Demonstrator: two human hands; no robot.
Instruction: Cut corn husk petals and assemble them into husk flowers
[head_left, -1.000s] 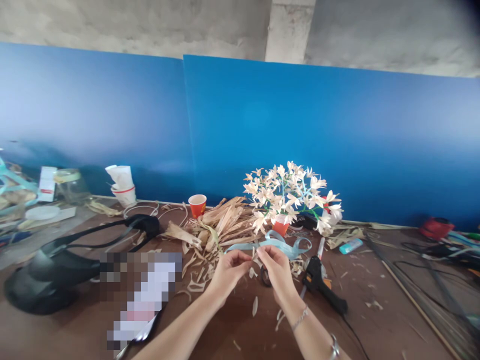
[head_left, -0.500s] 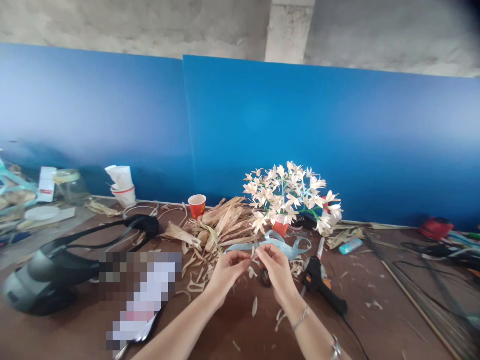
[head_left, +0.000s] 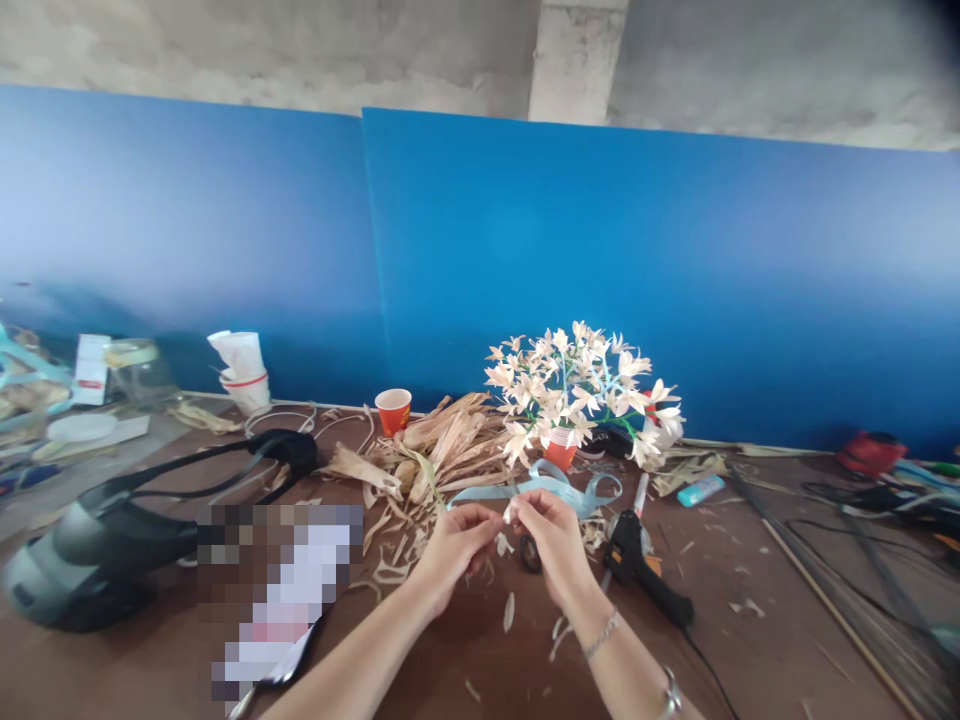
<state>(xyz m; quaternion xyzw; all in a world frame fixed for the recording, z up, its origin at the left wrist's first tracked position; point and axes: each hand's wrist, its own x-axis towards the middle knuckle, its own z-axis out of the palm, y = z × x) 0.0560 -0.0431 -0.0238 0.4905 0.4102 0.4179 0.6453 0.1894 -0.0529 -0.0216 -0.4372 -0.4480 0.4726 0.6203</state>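
- Your left hand [head_left: 463, 540] is curled, with the thumb and first finger bent in close. Their tips reach the edge of a small pale piece [head_left: 509, 514]. I can't tell if they grip it too.
- Your right hand [head_left: 553, 528] has its thumb and first finger pinched on that same small pale piece.
- The piece is right between your two hands, held up over the brown table [head_left: 450, 675]. Your fingertips almost meet there. The piece is too tiny for me to see its shape well.
- Just past your hands, a light blue ribbon [head_left: 568, 497] lies in loops.
- Behind the ribbon is a red cup [head_left: 559, 456] with a big bunch of pale flowers [head_left: 551, 385] above it.
- A heap of dry husks [head_left: 454, 450] lies past your left hand, with small scraps [head_left: 394, 560] near it.
- A dark ring [head_left: 531, 555] shows by your right hand, partly hidden.
- A black glue gun [head_left: 649, 575] lies to the right of your right hand, apart from it.
- One white petal-like bit [head_left: 509, 612] lies on the table, between your arms.
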